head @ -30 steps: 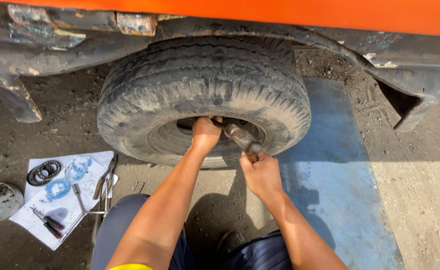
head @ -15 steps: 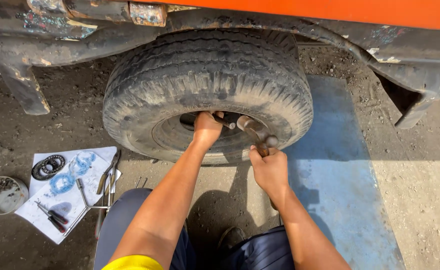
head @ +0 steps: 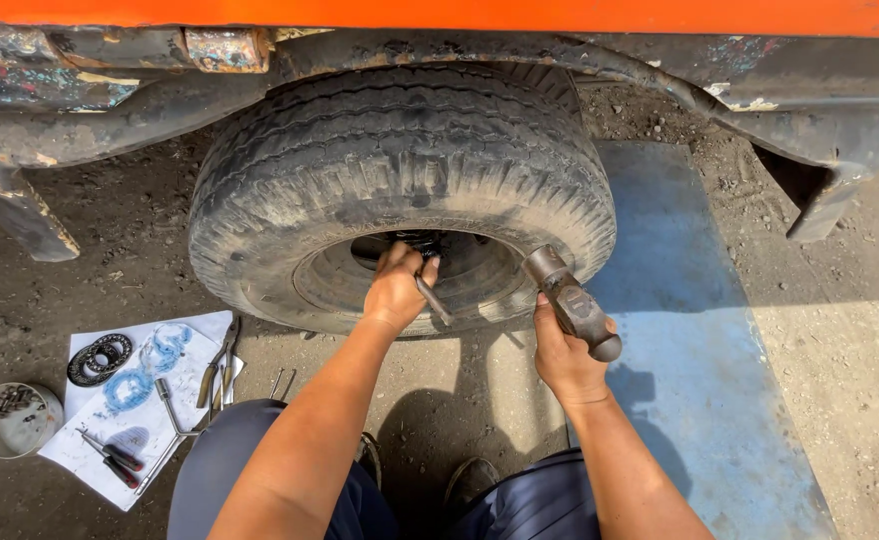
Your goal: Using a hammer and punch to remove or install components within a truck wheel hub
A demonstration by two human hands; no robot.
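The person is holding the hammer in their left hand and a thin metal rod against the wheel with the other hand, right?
Not quite. The head view shows the hammer in the right hand. The left hand holds the thin metal rod against the wheel.

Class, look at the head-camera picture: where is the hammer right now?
The hammer is right of centre, gripped in the right hand and raised beside the tyre, with the left hand and its punch just to its left.
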